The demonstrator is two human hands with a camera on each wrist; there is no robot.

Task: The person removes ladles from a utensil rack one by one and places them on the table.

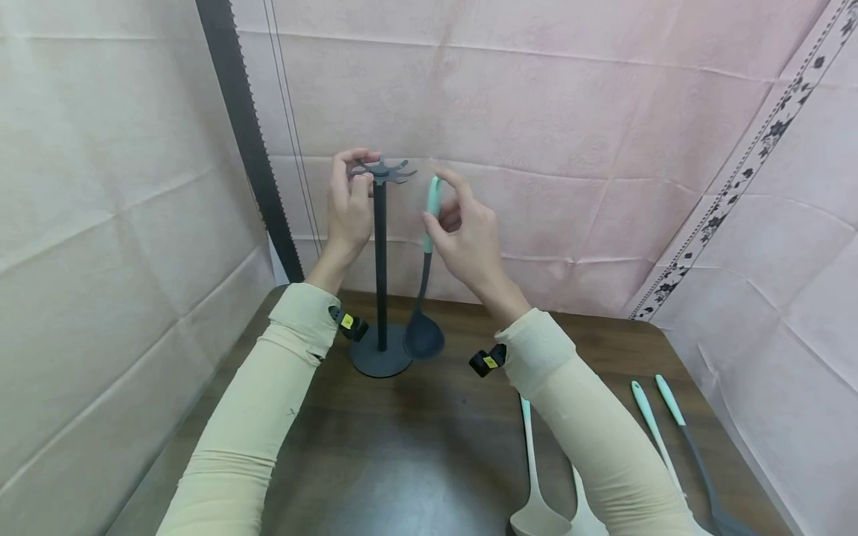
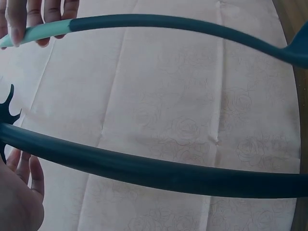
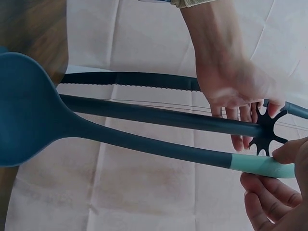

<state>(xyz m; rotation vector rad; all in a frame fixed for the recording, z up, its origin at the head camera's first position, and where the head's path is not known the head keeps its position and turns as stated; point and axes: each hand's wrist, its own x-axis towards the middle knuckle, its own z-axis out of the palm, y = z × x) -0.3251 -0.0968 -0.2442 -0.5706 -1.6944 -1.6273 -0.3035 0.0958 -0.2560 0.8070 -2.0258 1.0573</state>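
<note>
A dark blue ladle (image 1: pixel 424 336) with a mint green handle hangs bowl-down from my right hand (image 1: pixel 474 232), which pinches the handle between thumb and fingers. Just left of it stands a dark utensil stand (image 1: pixel 380 260) with a round base and a ring of curved hooks at its top. My left hand (image 1: pixel 348 205) holds the hook ring from the left side, thumb in front. In the right wrist view the ladle's handle (image 3: pixel 260 165) is close beside the hooks (image 3: pixel 267 131). The bowl hangs by the base's right edge; whether they touch I cannot tell.
On the wooden table (image 1: pixel 375 454), a pale ladle (image 1: pixel 536 514) and other mint-handled utensils lie at the front right, partly under my right sleeve. A dark-necked utensil (image 1: pixel 697 454) is at the far right. Cloth-covered walls (image 1: pixel 536 112) rise behind and at both sides.
</note>
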